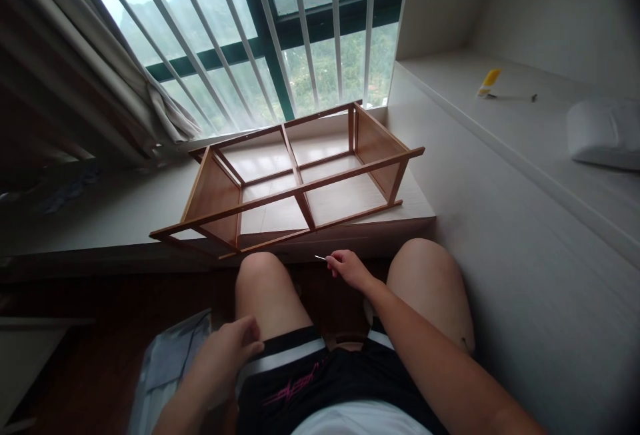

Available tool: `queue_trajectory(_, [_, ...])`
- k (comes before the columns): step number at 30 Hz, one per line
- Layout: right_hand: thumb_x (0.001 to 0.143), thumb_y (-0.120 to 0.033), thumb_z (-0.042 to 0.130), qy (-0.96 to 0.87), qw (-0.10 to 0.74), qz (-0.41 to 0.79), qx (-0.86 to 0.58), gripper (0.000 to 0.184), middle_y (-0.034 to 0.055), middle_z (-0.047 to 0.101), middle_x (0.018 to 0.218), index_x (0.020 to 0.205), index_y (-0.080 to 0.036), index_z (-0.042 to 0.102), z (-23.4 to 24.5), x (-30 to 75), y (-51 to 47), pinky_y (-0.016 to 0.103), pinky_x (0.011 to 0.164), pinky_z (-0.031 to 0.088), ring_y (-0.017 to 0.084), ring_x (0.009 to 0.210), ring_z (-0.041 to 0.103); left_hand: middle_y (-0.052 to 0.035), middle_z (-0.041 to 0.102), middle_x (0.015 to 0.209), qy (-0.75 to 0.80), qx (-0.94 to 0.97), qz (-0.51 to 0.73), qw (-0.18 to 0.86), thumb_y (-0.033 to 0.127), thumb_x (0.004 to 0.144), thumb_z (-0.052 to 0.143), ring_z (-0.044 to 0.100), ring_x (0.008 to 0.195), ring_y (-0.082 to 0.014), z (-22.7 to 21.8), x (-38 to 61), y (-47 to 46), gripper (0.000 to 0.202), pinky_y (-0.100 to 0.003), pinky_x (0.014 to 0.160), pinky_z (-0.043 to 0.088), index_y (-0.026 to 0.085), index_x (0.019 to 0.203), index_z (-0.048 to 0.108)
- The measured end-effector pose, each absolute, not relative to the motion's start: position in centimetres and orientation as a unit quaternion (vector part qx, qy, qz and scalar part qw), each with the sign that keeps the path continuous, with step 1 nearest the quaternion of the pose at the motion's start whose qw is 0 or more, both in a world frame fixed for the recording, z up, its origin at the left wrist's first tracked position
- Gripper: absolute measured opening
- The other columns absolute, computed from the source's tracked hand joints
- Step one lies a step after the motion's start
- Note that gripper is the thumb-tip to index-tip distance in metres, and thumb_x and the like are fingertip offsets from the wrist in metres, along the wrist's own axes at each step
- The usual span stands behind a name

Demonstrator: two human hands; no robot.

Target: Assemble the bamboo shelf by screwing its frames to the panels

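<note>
Pinched between the fingertips of my right hand (346, 268) is a thin metal rod (321, 258), its bare end pointing left; its other end is hidden in my fingers. This hand is over the gap between my knees, just short of the ledge. Near my left thigh is my left hand (243, 341), loosely curled, with nothing visible in it. In front of both hands a brown wooden frame (300, 188) lies on its side on the ledge. It has two end panels and a crossbar in the middle, and its near rail reaches the ledge's front edge.
The pale window ledge (117, 218) runs below a barred window (310, 35), with a curtain (95, 41) at left. On the right-hand cabinet top (440, 78) are a yellow-handled item (489, 81), a small dark piece (534, 97) and a white object (605, 131). A plastic-wrapped package (167, 368) lies lower left.
</note>
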State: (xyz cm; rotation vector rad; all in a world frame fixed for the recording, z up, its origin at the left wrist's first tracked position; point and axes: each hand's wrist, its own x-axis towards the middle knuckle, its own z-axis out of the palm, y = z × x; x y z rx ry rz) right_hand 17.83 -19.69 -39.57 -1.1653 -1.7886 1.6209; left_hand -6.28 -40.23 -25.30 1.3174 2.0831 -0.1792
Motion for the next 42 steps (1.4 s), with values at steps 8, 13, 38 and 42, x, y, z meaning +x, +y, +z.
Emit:
queue_trajectory(8, [0.09,-0.041,0.052,-0.683,0.213,0.567,-0.409,0.033,-0.0002,0.062,0.054,0.069,-0.019,0.064,-38.3,18.4,-20.1,0.026,0.054,0.036,0.013,0.05,0.052,0.0005,0.07,0.082,0.788,0.515,-0.047,0.334,0.025,0.08,0.057,0.063,0.079,-0.0188,-25.4,-5.3,-41.9,0.006,-0.026,0.065,0.032,0.025,0.078,0.062])
queue_trajectory(13, [0.091,-0.041,0.052,-0.696,0.208,0.554,-0.405,0.033,-0.0001,0.063,0.055,0.07,-0.019,0.064,-38.0,18.6,-20.3,0.025,0.057,0.037,0.013,0.053,0.054,-0.0009,0.07,0.087,0.826,0.505,0.02,0.249,0.036,0.089,0.053,0.063,0.082,-0.0194,-24.8,-7.1,-38.9,0.015,-0.026,0.069,0.036,0.024,0.084,0.061])
queue_trajectory(38, [0.092,-0.04,0.051,-0.695,0.212,0.543,-0.421,0.034,-0.0015,0.061,0.052,0.068,-0.019,0.064,-38.6,19.9,-23.1,0.024,0.057,0.04,0.012,0.05,0.055,0.0023,0.058,0.063,0.732,0.511,0.351,0.283,0.033,0.085,0.058,0.055,0.056,-0.0137,-33.5,1.3,-31.8,0.011,-0.024,0.056,0.036,0.023,0.087,0.062])
queue_trajectory(42, [0.093,-0.042,0.048,-0.681,0.227,0.53,-0.452,0.038,-0.0015,0.058,0.048,0.066,-0.018,0.062,-39.7,20.1,-22.7,0.024,0.054,0.039,0.012,0.047,0.053,0.0067,0.05,0.051,0.702,0.361,0.421,0.446,0.03,0.079,0.062,0.042,0.037,-0.0091,-38.6,0.5,-28.3,0.013,-0.021,0.041,0.029,0.02,0.081,0.054])
